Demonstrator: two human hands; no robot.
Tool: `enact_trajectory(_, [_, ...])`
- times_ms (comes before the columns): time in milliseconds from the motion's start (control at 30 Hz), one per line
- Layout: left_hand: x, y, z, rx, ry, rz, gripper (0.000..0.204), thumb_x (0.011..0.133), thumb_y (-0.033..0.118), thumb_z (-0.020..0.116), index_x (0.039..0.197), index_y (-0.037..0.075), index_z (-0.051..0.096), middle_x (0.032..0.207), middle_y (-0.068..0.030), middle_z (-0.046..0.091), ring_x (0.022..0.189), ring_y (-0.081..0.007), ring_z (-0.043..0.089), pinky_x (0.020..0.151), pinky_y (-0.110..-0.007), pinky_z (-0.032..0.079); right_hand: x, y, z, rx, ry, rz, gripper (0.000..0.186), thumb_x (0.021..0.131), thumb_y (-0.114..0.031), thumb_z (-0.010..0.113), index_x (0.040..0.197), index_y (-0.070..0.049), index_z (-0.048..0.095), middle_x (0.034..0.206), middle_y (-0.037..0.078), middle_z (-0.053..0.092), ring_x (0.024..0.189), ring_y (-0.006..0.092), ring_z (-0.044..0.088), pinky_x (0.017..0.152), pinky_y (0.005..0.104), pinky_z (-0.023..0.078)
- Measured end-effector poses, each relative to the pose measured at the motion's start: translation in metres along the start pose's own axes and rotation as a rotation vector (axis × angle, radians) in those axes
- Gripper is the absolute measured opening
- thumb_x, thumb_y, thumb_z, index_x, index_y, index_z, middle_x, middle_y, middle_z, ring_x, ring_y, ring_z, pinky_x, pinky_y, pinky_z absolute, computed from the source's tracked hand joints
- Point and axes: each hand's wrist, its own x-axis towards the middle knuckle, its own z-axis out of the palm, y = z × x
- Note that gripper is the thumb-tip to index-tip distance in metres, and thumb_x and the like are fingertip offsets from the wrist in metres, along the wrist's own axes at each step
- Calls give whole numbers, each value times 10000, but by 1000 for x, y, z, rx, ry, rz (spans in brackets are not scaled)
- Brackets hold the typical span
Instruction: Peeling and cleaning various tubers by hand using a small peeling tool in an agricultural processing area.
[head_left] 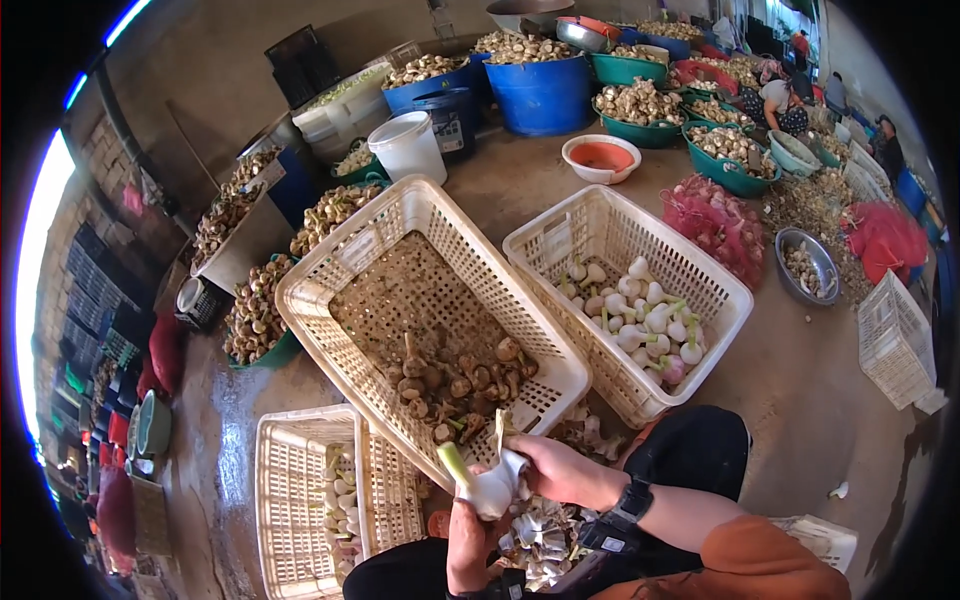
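My left hand (pixel 466 540) grips a white garlic bulb (pixel 488 496) from below, its cut green stem pointing up and left. With my right hand (pixel 562 470) I pinch the papery garlic skin (pixel 513 466), part of which is peeled away from the bulb. Just beyond both hands a large cream crate (pixel 440 215) stands tilted, with brown unpeeled garlic bulbs (pixel 468 378) gathered at its near end. Loose peelings (pixel 545 545) lie heaped under my hands, between my legs.
At right, a second crate (pixel 625 405) holds clean white bulbs; another crate (pixel 275 500) at lower left holds more. Blue barrels (pixel 538 98), green tubs (pixel 735 180) and a red mesh sack (pixel 712 225) stand beyond. Another person (pixel 778 105) sits at the far right.
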Motion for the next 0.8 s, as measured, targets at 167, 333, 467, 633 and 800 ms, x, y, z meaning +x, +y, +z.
enact_trajectory(167, [6,-11,-19,723,510,194,278,938,154,446,1133,-42,479,829,-46,574,702,-84,509,606,-215,423,-7,5,15,-867,2,-416,218,944,-170,422,1046,-26,549,860,51,568,796,111,525,705,271,432])
enact_trajectory(333, [12,-3,-9,-39,462,169,299,962,260,383,1110,14,468,1008,-118,589,892,-191,580,761,-306,471,-27,8,30,-962,-240,-497,174,918,-148,476,1025,-25,539,847,56,563,760,137,533,685,285,436])
enact_trajectory(467, [6,10,-32,-446,491,157,357,950,275,349,1180,14,430,1056,-160,576,1001,-269,558,906,-422,427,-25,-41,-4,-322,-268,-484,200,919,-163,460,1062,-43,531,895,58,580,828,117,563,712,283,453])
enact_trajectory(633, [12,11,-42,-511,452,210,405,942,284,329,1235,15,404,1078,-151,566,1023,-276,549,930,-409,419,-23,-22,-30,-1976,-356,-328,396,779,-184,642,1127,-60,500,941,123,588,825,304,592,727,372,492])
enact_trajectory(800, [16,6,-47,-60,528,93,346,930,260,368,1178,37,459,901,-96,585,808,-223,589,722,-362,473,7,-15,53,-1580,-495,-1052,286,774,-62,617,1042,-32,522,954,85,553,848,265,565,734,329,467])
